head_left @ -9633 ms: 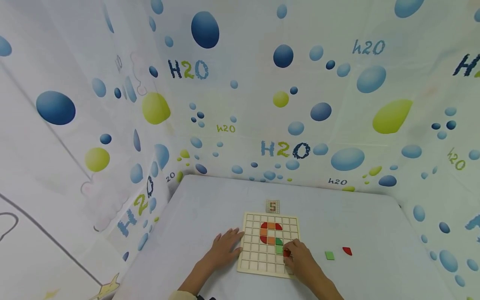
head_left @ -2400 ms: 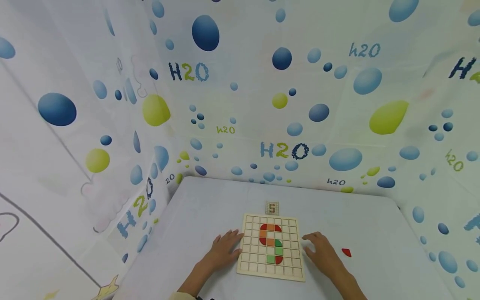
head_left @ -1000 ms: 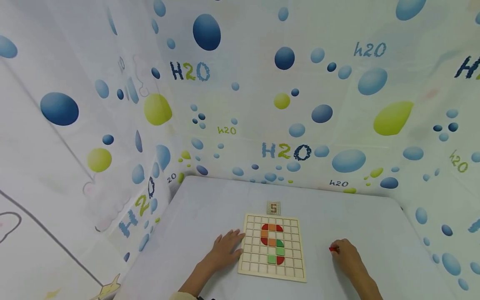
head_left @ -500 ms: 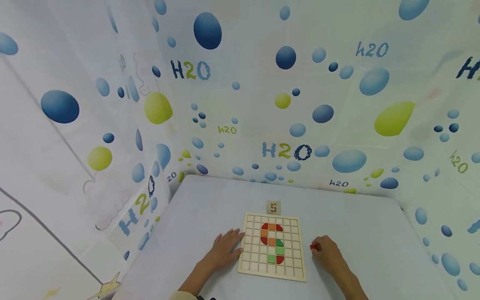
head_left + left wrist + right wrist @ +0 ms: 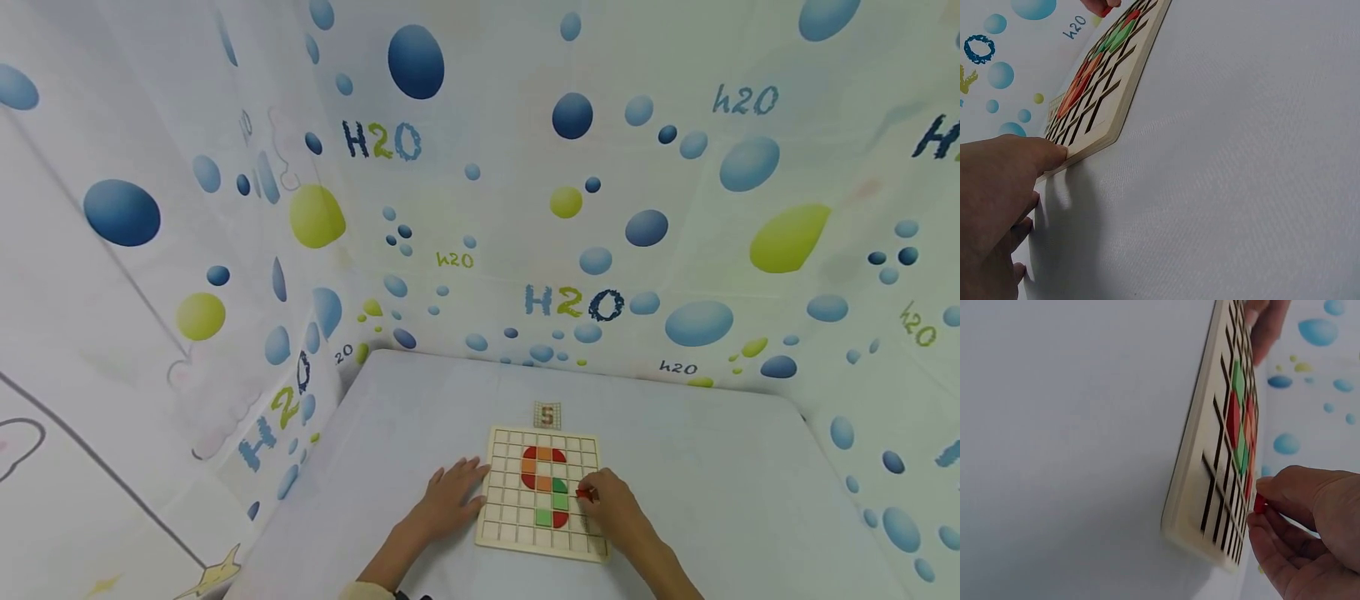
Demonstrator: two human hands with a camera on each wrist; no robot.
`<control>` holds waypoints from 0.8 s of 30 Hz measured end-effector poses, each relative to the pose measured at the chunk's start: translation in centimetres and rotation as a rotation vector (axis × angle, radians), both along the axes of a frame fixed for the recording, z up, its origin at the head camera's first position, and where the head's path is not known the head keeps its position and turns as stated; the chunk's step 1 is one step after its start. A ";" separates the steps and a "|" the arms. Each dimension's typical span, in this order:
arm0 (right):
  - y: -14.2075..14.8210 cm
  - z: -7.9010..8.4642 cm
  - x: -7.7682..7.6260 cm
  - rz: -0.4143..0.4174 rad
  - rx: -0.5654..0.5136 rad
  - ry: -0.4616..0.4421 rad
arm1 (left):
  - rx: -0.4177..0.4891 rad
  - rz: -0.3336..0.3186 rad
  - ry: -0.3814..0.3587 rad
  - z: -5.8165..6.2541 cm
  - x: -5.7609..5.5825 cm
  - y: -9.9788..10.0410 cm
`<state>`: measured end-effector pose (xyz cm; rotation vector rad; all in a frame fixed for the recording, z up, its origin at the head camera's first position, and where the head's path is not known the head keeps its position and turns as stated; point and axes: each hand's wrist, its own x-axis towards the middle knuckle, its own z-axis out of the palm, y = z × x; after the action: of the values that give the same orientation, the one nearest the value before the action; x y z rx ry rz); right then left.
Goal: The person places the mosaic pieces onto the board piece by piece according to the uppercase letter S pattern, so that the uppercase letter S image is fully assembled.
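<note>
A square wooden grid board (image 5: 510,533) lies on the table, with red, orange and green tiles set in its cells in a curved, S-like shape. My right hand (image 5: 617,508) is over the board's right side and pinches a red tile (image 5: 1260,503) between thumb and fingertips. Near it in the grid sit a light green square tile (image 5: 560,502) and a red quarter-round tile (image 5: 559,520). My left hand (image 5: 448,497) rests at the board's left edge with fingers spread, its thumb (image 5: 1054,153) touching the rim.
A small card (image 5: 547,415) printed with a gridded S lies just beyond the board's far edge. The white table (image 5: 720,467) meets a white wall sheet (image 5: 510,217) printed with bubbles and H2O lettering at the back and sides.
A light green square went into the board's lower row. My right hand then picked up the last loose red tile from the table's right and carried it left over the board. The left hand stayed.
</note>
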<state>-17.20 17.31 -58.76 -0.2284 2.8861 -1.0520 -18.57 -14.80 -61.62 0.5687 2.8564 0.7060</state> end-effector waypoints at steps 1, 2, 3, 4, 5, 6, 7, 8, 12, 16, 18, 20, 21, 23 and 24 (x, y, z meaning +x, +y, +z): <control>-0.4 0.0 0.1 0.019 -0.009 0.005 | 0.008 -0.002 0.004 0.0 0.0 0.0; -0.8 0.0 0.2 0.042 -0.016 0.013 | 0.015 -0.003 0.005 0.0 0.0 0.0; -1.2 0.0 0.2 0.063 -0.022 0.015 | 0.026 -0.007 0.012 0.1 0.1 0.0; -1.6 0.0 0.3 0.083 -0.029 0.015 | 0.032 -0.007 0.016 0.0 0.1 0.0; -2.0 0.0 0.4 0.100 -0.027 0.017 | 0.039 -0.011 0.024 0.1 0.2 0.0; -2.4 0.0 0.4 0.117 -0.019 0.026 | 0.039 -0.011 0.025 0.0 0.2 0.0; -2.8 0.0 0.4 0.133 -0.012 0.031 | 0.037 -0.011 0.028 0.0 0.2 0.0; -3.1 0.0 0.4 0.149 -0.008 0.038 | 0.035 -0.011 0.030 0.0 0.2 0.0; -4.6 0.1 0.7 0.194 -0.013 0.047 | 0.020 -0.005 0.017 0.1 0.1 0.0; -5.8 -0.2 1.1 0.225 -0.032 0.057 | 0.016 -0.001 0.003 0.5 0.1 0.0; -6.3 -0.4 1.3 0.240 -0.021 0.097 | 0.022 0.002 0.000 0.6 0.1 0.0; -6.7 -0.6 1.5 0.248 0.005 0.141 | 0.039 0.002 0.003 0.8 0.1 0.0; -6.9 -0.8 1.5 0.249 0.020 0.160 | 0.044 0.002 0.004 0.9 0.2 0.0; -7.2 -1.1 1.6 0.242 0.066 0.186 | 0.048 -0.002 0.008 0.9 0.3 0.0; -7.3 -1.2 1.7 0.238 0.085 0.184 | 0.049 -0.006 0.011 0.9 0.3 0.0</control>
<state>-15.48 10.01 -59.93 -0.6790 2.9552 -0.9095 -18.28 -14.75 -60.69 0.5896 2.8530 0.7762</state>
